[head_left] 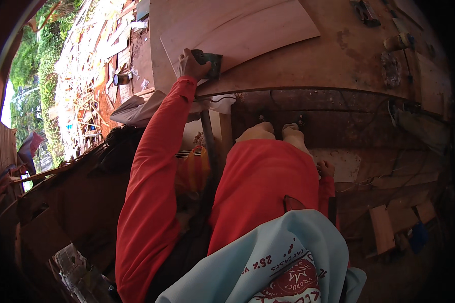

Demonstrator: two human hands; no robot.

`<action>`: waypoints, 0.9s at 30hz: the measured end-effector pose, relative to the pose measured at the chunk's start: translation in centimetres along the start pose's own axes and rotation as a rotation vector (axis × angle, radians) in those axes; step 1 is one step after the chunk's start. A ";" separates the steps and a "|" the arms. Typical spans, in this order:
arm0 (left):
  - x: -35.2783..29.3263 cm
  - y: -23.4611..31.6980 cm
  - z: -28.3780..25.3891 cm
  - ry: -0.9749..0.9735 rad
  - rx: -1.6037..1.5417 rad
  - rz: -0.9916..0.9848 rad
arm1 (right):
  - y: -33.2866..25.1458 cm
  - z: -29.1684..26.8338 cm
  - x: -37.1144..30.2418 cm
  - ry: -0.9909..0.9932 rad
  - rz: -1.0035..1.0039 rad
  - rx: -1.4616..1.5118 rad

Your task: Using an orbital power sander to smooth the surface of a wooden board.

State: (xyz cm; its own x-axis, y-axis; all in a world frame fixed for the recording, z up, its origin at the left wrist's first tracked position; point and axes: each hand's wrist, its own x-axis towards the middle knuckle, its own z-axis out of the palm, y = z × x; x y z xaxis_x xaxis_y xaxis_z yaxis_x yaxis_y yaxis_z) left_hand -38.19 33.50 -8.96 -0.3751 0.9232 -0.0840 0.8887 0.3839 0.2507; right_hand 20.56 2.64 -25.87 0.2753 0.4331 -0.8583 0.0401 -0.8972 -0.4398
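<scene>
My left hand (191, 66) is closed around a dark green, block-shaped sander (210, 64). The sander rests at the near left edge of a pale wooden panel (242, 38). That panel lies flat on a brown wooden workbench (288, 65), its long side slanting across the top. Down by my right thigh, my right hand (326, 168) hangs with loosely bent fingers; nothing shows in it. Part of that hand is hidden behind my red clothing.
Toward the bench's right end are a dark metal tool (365, 13) and a cylindrical object (398, 42). A grey-brown cloth (139, 108) lies left of the bench. Beyond it, wood scraps (98, 65) cover the ground beside a dark cup (121, 79). Short boards (382, 230) stand at lower right.
</scene>
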 end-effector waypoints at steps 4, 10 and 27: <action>-0.3 -2.6 -1.4 -0.090 -0.003 -0.123 | 0.3 0.2 -0.2 -0.011 0.007 -0.004; -1.6 -6.6 -2.3 -0.077 -0.013 -0.257 | 0.1 0.6 -0.4 0.014 0.007 0.034; -2.6 -18.5 0.6 0.045 0.054 -0.127 | -2.2 2.8 0.7 0.070 -0.064 -0.137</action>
State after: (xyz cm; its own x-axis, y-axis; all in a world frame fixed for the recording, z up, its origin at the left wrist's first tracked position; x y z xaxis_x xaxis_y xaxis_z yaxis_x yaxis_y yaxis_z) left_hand -53.52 24.00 -13.92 -0.4958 0.8658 -0.0682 0.8458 0.4992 0.1881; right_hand 17.99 5.20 -26.22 0.3343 0.4868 -0.8070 0.1885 -0.8735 -0.4488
